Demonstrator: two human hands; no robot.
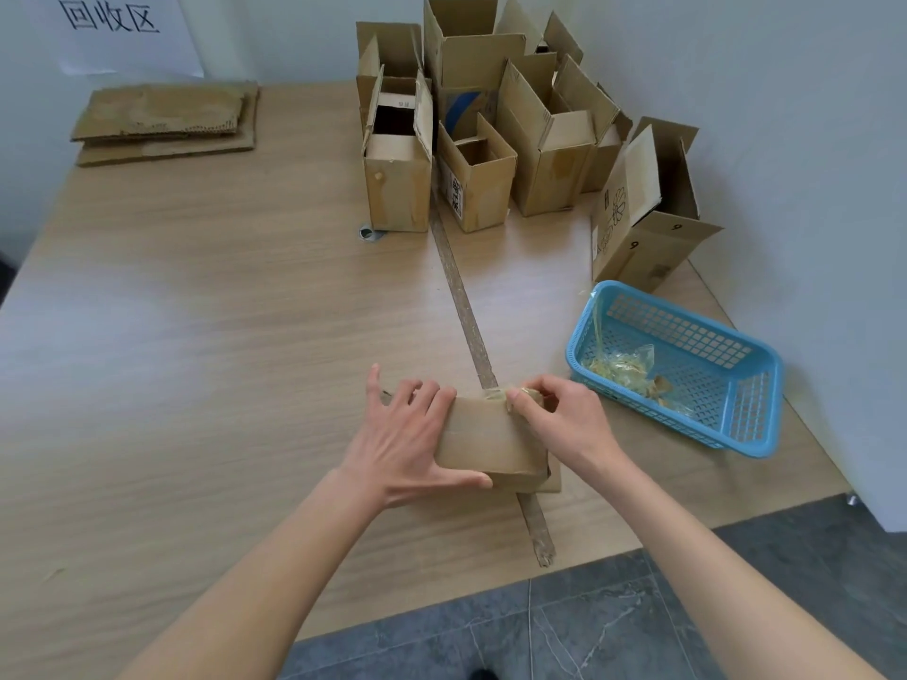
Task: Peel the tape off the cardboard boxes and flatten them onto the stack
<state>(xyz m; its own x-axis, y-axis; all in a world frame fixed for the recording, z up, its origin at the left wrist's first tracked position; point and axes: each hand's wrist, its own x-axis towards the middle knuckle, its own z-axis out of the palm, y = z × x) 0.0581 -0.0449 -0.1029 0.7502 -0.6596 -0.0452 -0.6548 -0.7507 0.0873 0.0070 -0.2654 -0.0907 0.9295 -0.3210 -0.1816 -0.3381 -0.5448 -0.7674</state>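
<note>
A small brown cardboard box point(486, 441) stands on the wooden table near its front edge. My left hand point(407, 441) holds the box from the left, fingers spread over its top edge and thumb along its near side. My right hand point(559, 417) pinches a strip of clear tape point(495, 395) at the box's far top edge. A stack of flattened cardboard point(167, 120) lies at the far left of the table.
Several open cardboard boxes point(491, 139) stand crowded at the back right by the wall. A blue plastic basket point(687, 365) with crumpled peeled tape sits right of my hands. A seam strip point(466, 316) runs across the table. Grey floor lies below the table's front edge.
</note>
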